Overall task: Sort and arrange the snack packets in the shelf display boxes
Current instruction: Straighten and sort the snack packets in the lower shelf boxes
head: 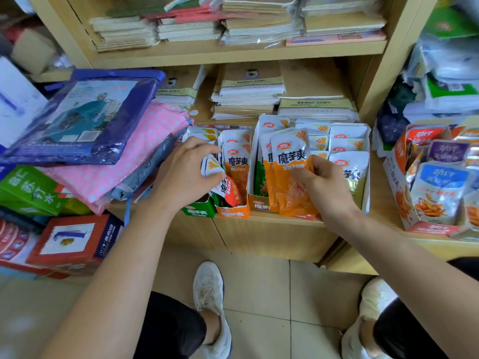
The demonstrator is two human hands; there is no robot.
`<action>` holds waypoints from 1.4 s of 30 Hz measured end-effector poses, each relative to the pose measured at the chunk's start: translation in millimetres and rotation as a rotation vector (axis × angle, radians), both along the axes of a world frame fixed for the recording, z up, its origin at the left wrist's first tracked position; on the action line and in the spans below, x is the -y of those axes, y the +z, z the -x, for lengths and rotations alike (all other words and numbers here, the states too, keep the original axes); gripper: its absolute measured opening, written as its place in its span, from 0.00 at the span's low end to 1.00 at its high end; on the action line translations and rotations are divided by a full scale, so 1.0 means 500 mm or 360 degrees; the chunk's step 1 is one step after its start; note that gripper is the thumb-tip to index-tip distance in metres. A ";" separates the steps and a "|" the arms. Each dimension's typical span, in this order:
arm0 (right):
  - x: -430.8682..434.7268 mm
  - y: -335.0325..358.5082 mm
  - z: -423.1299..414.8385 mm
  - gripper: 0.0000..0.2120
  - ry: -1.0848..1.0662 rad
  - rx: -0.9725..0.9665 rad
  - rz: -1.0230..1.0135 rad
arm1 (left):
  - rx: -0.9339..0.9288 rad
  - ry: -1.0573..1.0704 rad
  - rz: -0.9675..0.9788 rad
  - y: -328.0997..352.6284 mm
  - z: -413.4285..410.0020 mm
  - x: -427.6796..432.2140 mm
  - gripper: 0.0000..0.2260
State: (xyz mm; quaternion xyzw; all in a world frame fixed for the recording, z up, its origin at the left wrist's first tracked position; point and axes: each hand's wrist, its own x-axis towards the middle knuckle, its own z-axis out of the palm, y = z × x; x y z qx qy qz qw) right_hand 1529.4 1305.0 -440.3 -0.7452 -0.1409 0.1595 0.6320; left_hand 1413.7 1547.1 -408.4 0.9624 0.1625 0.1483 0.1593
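"Gripping the orange packets with our right hand, are we?"

"We are — thumb across their fronts, the other fingers curled behind. They stand upright at the front of the wide display box, their lower ends covering part of its front panel."

"What else stands in the wide display box?"

"Rows of white-topped packets behind the ones we hold and to their right, and a green packet against its left wall."

"And our left hand?"

"Just left of the wide display box, over the narrow orange box that sits right beside its left wall. Our fingers and thumb are curled round a white packet, pinching its top. Under that hand a red packet leans tilted at the narrow box's front end. Farther left of the wide display box stands a green box. We cannot tell what it holds, since our hand covers it."

"What lies around?"

"Behind the wide display box, on the same shelf, are stacks of notebooks. To its right, well apart, is another snack box with blue- and purple-labelled packets. Far to its left a pink dotted cloth lies under a blue plastic-wrapped pack. Below it — tiled floor and our white shoes."
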 end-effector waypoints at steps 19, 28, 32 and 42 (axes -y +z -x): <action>-0.210 0.038 -0.010 0.08 0.0174 0.0730 0.0455 | 0.0065 0.0187 0.0234 -0.007 0.024 -0.005 0.16; -0.092 -0.010 0.041 0.16 0.0308 0.0743 0.0423 | 0.0137 0.0205 0.0306 -0.010 0.026 -0.003 0.21; -0.110 -0.031 0.090 0.22 0.0387 0.0791 0.0394 | 0.0151 0.0256 0.0422 -0.018 0.026 -0.005 0.19; -0.184 -0.069 0.102 0.14 0.0238 0.0975 0.0342 | 0.0221 0.0270 0.0639 -0.020 0.029 -0.012 0.09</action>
